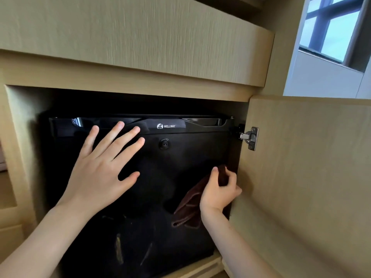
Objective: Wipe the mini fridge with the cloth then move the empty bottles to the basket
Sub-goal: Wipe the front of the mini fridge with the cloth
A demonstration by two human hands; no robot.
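A black mini fridge (176, 157) with a white WELLWAY logo sits inside a light wooden cabinet, its door closed. My left hand (104, 167) lies flat on the upper left of the fridge door, fingers spread. My right hand (218, 191) grips a dark brown cloth (188, 209) and presses it against the right side of the door, near the fridge's right edge. The cloth hangs down below the hand. No bottles or basket are in view.
The cabinet door (301, 177) stands open at the right, held by a metal hinge (251, 137). A wooden drawer front (130, 41) juts out above the fridge. A window (333, 29) is at the upper right.
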